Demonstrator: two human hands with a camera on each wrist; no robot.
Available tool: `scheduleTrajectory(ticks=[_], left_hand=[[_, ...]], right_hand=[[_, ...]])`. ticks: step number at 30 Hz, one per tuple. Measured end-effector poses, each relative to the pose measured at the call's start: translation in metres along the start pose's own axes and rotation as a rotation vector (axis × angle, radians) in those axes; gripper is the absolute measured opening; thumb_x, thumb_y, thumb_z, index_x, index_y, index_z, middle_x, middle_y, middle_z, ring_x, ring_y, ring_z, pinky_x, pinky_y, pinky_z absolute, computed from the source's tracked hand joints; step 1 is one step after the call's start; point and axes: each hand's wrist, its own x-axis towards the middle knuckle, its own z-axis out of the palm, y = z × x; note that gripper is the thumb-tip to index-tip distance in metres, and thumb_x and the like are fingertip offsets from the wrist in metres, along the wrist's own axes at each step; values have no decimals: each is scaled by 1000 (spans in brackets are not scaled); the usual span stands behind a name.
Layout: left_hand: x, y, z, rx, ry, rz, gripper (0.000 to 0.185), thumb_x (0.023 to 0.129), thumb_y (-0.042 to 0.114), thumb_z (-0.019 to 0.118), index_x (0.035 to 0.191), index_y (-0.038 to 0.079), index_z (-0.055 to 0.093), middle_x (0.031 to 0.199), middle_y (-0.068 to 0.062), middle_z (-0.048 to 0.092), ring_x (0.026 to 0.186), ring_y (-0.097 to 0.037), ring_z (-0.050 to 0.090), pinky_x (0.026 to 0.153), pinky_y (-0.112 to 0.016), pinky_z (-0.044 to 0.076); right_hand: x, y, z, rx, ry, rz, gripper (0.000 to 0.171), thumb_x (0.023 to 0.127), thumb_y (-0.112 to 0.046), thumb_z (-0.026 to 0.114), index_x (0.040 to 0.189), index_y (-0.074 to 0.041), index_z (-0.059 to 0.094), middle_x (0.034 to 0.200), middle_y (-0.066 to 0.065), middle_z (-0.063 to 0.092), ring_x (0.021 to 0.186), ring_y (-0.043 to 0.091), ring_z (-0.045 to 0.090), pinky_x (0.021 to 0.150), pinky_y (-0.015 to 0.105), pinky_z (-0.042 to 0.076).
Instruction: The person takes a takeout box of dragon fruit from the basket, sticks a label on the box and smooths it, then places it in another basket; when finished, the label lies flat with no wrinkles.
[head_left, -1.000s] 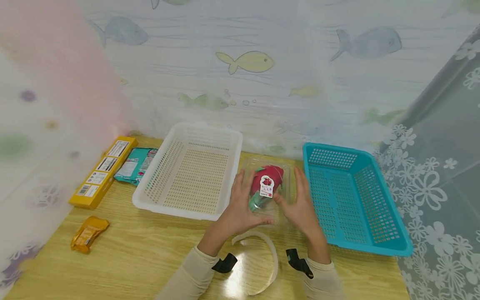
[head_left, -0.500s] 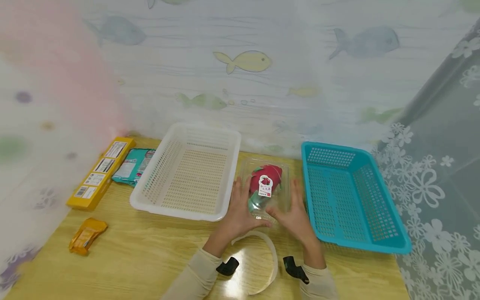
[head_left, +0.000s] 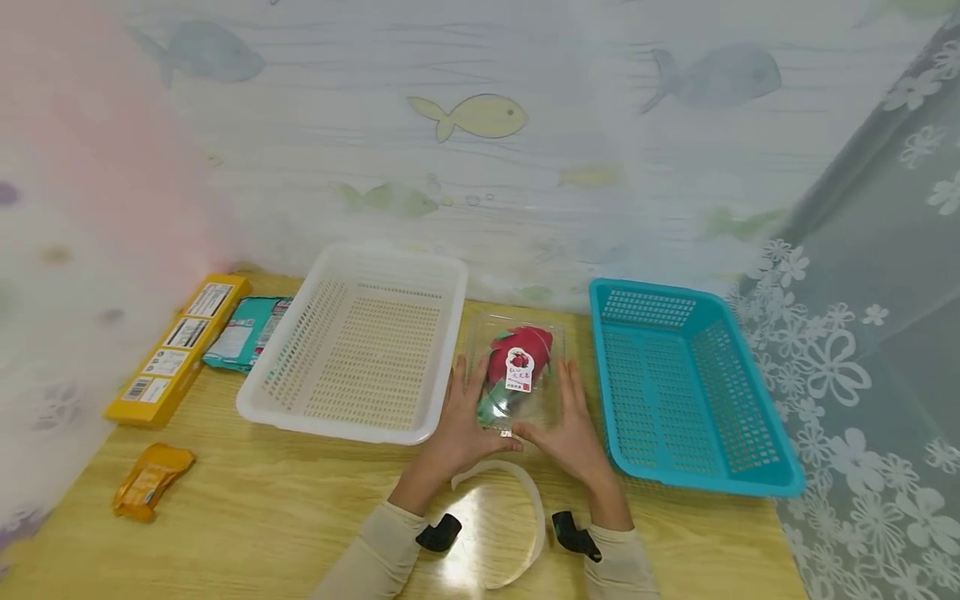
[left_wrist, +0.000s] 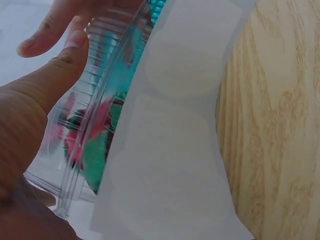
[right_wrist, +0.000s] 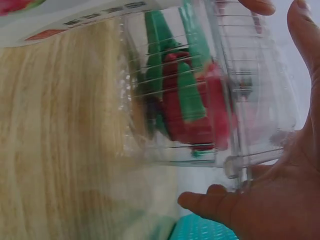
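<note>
Left hand (head_left: 457, 425) and right hand (head_left: 572, 425): fingers spread fairly straight, palms pressed flat against the two long sides of a clear plastic clamshell box (head_left: 517, 375), thumbs meeting at its near edge. Box is held between both hands, low over the tabletop (head_left: 285, 508); whether it touches the wood I cannot tell.

Box: rigid, transparent, ribbed walls, rectangular with rounded corners. Inside: a red fruit with green scales (head_left: 513, 358), and a white-and-red label (head_left: 519, 371) on the lid.

Just behind the wrists: a curved white strip (head_left: 517, 487) lying on the glossy wood-grain surface.

To the left of the box, touching or nearly so: white perforated plastic basket (head_left: 360, 342), rectangular. To the right: teal perforated plastic basket (head_left: 675, 383).

Far left: teal foil packet (head_left: 243, 333), long yellow carton (head_left: 176, 350) with barcode labels, small orange wrapper (head_left: 150, 479).
</note>
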Motion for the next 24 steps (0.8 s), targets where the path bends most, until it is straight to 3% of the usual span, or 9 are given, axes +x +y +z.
scheduleTrajectory(ticks=[6, 13, 24], left_hand=[[0, -6, 3, -11, -9, 18, 132, 61, 41, 99, 164, 19, 20, 169, -28, 5, 153, -57, 4, 119, -71, 21], [2, -13, 1, -112, -5, 66, 125, 61, 30, 101, 162, 11, 29, 168, -29, 6, 151, -57, 16, 116, -70, 29], [3, -23, 4, -205, 7, 128, 114, 60, 23, 101, 156, 8, 39, 168, -30, 8, 154, -53, 12, 116, -74, 25]], right_hand=[[0, 7, 1, -9, -6, -23, 127, 74, -42, 92, 166, -30, 5, 171, 22, -1, 154, 54, 10, 109, 78, 29], [0, 12, 4, 5, -36, -32, 126, 72, -41, 93, 166, -16, 12, 171, 23, -2, 155, 54, 8, 111, 78, 28], [-1, 19, 2, 55, -70, -29, 127, 70, -37, 95, 166, -17, 13, 172, 19, -8, 155, 52, 2, 113, 78, 22]])
